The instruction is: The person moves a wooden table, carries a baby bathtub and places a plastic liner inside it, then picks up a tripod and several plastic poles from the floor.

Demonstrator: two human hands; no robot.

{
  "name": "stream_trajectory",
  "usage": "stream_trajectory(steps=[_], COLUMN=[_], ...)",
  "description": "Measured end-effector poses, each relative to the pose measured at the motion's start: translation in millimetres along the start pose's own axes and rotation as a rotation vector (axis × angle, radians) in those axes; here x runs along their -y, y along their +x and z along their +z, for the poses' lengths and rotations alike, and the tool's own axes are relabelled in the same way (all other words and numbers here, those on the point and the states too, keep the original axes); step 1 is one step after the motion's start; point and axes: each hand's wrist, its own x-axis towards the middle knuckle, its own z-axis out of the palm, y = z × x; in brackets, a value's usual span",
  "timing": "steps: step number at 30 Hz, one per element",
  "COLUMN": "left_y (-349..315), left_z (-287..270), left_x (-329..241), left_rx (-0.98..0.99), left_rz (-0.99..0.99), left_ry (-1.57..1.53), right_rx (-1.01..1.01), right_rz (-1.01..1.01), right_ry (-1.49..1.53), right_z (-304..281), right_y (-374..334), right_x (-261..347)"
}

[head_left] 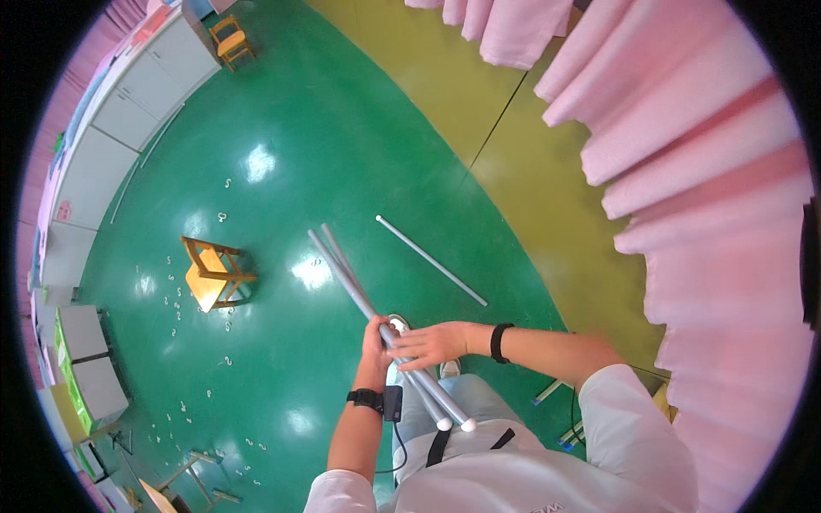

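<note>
Two grey poles (345,275) with white end caps (468,424) slant across the front of my body, crossing at a narrow angle. My left hand (374,339) is closed around them near their middle. Stretched over the poles just beside it, my right hand (436,344) has its fingers extended and seems to touch them; the undersides of those fingers are hidden. A third grey pole (432,260), with a white cap at its far end, lies on the green floor ahead and to the right.
A small wooden chair (214,275) stands on the floor to the left, another chair (231,41) far off. White cabinets (128,115) line the left wall, with thin poles along their base. Pink curtains (693,179) hang on the right. Small pale number shapes dot the green floor (282,188).
</note>
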Motion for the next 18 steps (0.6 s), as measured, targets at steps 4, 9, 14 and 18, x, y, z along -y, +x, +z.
stream_trajectory(steps=[4,9,14,18], left_y=[60,131,212,274], left_z=[2,-40,-80,-116], left_x=[-31,-64,-87,-82], left_rx=[-0.097,-0.241,-0.290,-0.337], left_rz=[0.014,0.173,0.381,0.501], left_ry=[-0.071,-0.058,-0.068,-0.022], right_rx=[-0.083,-0.281,-0.992,-1.559], right_rz=[0.610,1.777,2.418,2.238], right_ry=[0.067,0.384,1.276,1.706], right_z=[39,170,282,389], right_y=[-54,-176,-279,-320], right_x=[-51,-135,-221,-254])
